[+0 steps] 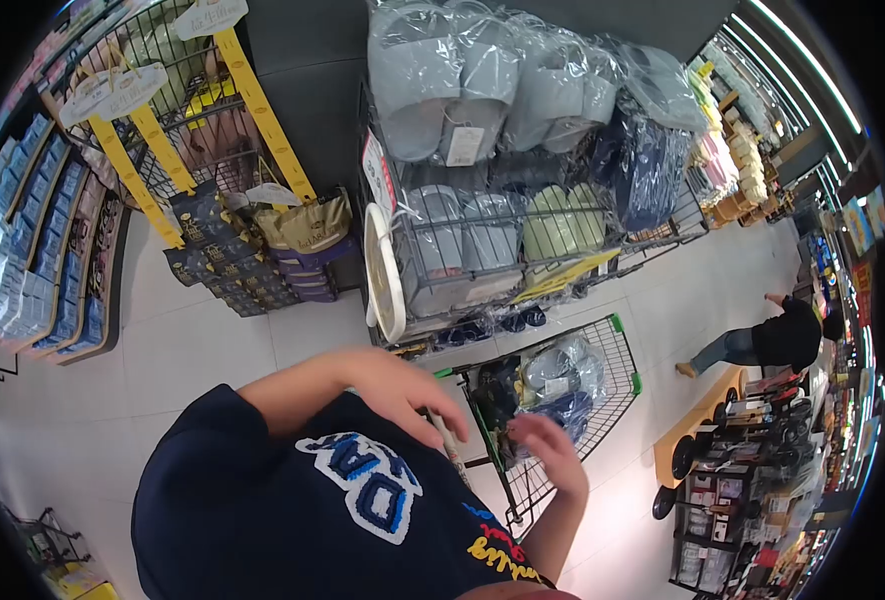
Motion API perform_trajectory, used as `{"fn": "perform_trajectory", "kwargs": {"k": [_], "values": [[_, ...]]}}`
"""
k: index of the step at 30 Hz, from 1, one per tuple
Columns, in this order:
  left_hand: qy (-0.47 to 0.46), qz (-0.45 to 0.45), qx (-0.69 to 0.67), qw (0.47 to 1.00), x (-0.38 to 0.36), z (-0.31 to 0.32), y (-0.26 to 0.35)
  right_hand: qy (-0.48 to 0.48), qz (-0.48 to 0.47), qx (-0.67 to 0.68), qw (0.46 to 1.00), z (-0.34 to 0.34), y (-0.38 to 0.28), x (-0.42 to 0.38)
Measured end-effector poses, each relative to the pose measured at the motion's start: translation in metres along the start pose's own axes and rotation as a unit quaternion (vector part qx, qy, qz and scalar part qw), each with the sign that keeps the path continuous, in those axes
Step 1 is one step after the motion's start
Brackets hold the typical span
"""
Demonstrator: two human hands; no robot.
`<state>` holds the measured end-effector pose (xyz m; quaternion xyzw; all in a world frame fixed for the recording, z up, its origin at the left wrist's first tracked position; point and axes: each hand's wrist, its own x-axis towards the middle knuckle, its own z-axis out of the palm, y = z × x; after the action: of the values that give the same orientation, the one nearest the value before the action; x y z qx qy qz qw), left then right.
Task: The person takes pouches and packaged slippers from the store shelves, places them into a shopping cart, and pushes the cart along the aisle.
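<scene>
My left hand (403,392) reaches across in front of my chest with its fingers stretched out, holding nothing. It hangs over the handle end of a wire shopping cart (618,365) with green corner pieces. My right hand (551,450) is raised over the near side of the cart, fingers apart and slightly bent, with nothing in them. Inside the cart lie grey slippers in clear plastic (560,370), a dark blue plastic-wrapped item (566,410) and a dark bundle (500,390), partly hidden by my right hand.
Ahead stands a wire rack (463,265) with plastic-wrapped grey slippers (418,80) and green slippers (563,222). Stacked bags (228,250) and shelves of blue packs (23,220) are at left. A person in dark clothes (788,340) is in the right aisle, near shelves of pans (685,455).
</scene>
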<state>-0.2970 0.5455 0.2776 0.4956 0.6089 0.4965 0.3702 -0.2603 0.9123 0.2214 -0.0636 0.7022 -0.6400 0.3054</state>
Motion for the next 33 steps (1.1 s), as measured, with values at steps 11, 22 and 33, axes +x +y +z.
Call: {"fn": "perform_trajectory", "kwargs": {"k": [11,22,33], "values": [[0.749,0.041,0.332,0.573,-0.109,-0.186,0.052,0.055,-0.285,0.055,0.955,0.086,-0.254,0.212],[0.671,-0.086,0.283,0.680,-0.112,-0.239,0.040,0.182,-0.313,-0.045,0.931,0.103,-0.284,0.370],[0.669,0.141,0.421,0.596,-0.079,-0.221,0.035,0.166,-0.445,0.023,0.880,0.086,-0.305,0.293]]}}
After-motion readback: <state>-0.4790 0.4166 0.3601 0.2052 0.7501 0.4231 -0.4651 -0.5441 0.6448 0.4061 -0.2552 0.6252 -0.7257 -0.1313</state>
